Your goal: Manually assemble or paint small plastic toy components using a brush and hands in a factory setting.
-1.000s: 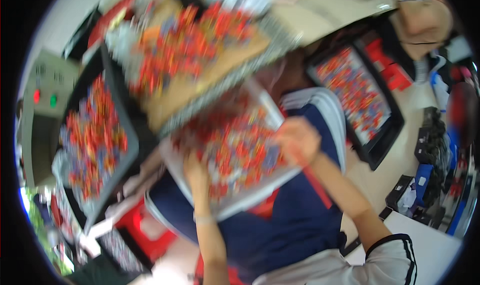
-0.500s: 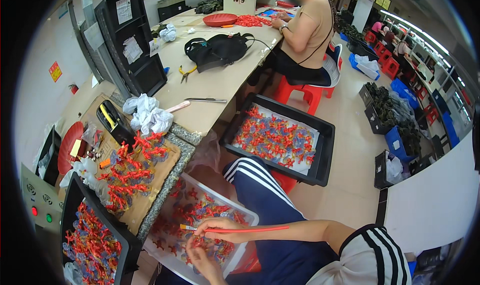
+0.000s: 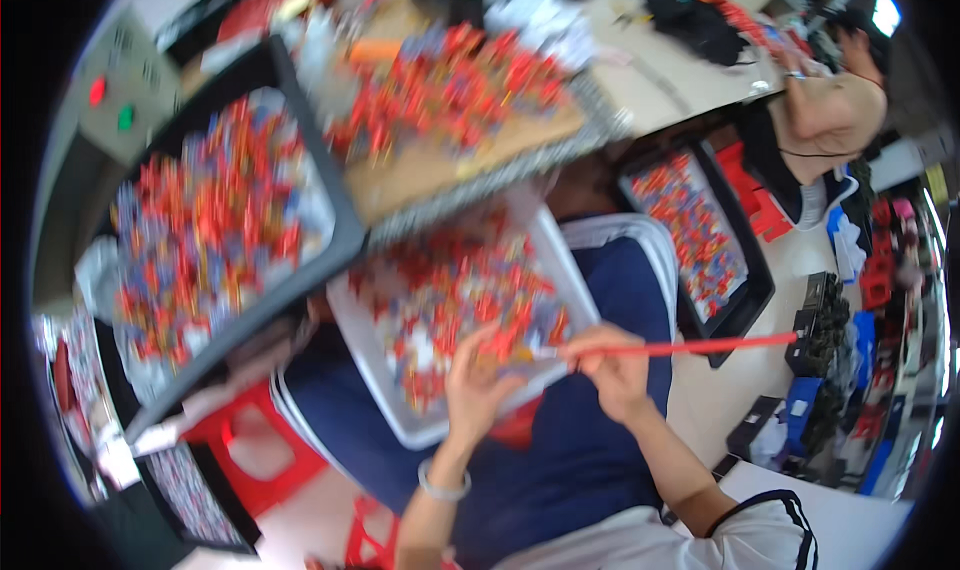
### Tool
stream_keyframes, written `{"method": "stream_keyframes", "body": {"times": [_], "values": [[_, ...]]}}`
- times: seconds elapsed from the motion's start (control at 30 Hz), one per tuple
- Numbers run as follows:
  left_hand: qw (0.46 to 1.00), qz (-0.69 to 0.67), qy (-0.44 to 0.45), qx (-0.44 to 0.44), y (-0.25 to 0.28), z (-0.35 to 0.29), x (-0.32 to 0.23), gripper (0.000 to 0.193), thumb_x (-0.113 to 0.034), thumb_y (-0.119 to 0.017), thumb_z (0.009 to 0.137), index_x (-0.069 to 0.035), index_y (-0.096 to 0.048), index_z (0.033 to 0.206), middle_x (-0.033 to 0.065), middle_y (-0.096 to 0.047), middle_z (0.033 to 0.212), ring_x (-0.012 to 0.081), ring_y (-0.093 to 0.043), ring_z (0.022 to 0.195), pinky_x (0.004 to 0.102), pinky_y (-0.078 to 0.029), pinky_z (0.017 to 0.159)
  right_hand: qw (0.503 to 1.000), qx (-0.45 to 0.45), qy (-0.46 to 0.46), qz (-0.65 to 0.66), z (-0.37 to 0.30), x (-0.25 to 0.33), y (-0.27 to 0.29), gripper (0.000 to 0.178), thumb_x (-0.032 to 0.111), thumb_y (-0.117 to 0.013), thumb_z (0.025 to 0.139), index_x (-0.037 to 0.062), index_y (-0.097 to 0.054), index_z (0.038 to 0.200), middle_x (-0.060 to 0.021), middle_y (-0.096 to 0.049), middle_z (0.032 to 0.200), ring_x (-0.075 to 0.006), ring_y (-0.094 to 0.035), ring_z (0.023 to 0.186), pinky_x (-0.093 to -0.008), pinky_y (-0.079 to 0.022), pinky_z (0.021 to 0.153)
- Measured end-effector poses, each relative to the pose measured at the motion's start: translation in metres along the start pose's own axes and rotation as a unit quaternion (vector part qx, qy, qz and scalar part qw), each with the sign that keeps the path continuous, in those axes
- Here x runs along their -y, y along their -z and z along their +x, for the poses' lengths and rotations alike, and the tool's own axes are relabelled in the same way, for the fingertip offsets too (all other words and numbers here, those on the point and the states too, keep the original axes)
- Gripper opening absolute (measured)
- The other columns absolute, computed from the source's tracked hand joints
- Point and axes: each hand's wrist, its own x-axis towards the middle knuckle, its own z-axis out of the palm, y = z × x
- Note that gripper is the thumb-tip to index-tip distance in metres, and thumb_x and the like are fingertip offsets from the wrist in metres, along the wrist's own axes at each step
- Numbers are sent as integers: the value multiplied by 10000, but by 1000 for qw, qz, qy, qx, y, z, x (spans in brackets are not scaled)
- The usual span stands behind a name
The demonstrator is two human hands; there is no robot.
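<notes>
My right hand [image 3: 617,375] grips a slim red-handled paintbrush [image 3: 700,346], its handle pointing right and its bristle end toward my left hand. The fingers of my left hand [image 3: 478,382] are curled around a small red figure [image 3: 497,344], blurred by motion, close to the brush tip. Both hands are over the near right part of a whitish plastic bin [image 3: 425,432] across my lap. Heaped inside it are many small red, yellow and bluish plastic figures [image 3: 480,280].
At the left stands a black tray [image 3: 350,210] full of similar figures. More figures [image 3: 460,85] lie on a wooden board [image 3: 450,170] on the stone-edged bench. Another black tray [image 3: 760,300] of them is at the right. A person [image 3: 835,110] sits beyond it.
The view has swung left and down and is smeared. My hands have moved apart, with the brush staying in the right hand and its tip near the left fingers.
</notes>
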Motion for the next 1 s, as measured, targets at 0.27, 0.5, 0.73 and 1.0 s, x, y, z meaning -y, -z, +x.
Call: {"method": "stream_keyframes", "body": {"times": [0.27, 0.5, 0.73, 1.0], "values": [[996, -24, -67, -57, 26, 4, -8, 726, 16, -833, 688, -34, -499, 1331, 77, -548, 1289, 158, -568, 1150, 319, -511, 987, 973, 70, 31, -217, 39, 7, -23, 203, 139, -607, 934, -42, -671, 868, -117, -665, 761, -183, -632, 717, -257, -473, 655], [997, -37, -48, -45, 24, 3, -10, 739, 22, -834, 683, -13, -488, 1335, 87, -550, 1281, 170, -567, 1157, 323, -516, 991, 981, 131, 47, -139, 41, -1, -34, 262, 200, -584, 962, -32, -675, 880, -106, -677, 829, -158, -613, 714, -257, -465, 649], [997, -72, -40, -8, 25, 3, -8, 711, 28, -806, 716, 1, -475, 1345, 101, -511, 1326, 198, -550, 1188, 350, -516, 995, 986, 145, 18, -86, 45, 6, -33, 274, 228, -572, 961, -19, -656, 876, -100, -653, 819, -201, -609, 767, -298, -464, 712], [997, -65, -15, 28, 23, 5, -8, 708, -34, -810, 726, -27, -480, 1352, 97, -507, 1352, 213, -528, 1228, 376, -499, 1015, 966, 198, 25, -162, 54, 9, -21, 235, 192, -563, 951, -13, -645, 873, -108, -643, 830, -228, -603, 753, -311, -453, 717]]}}
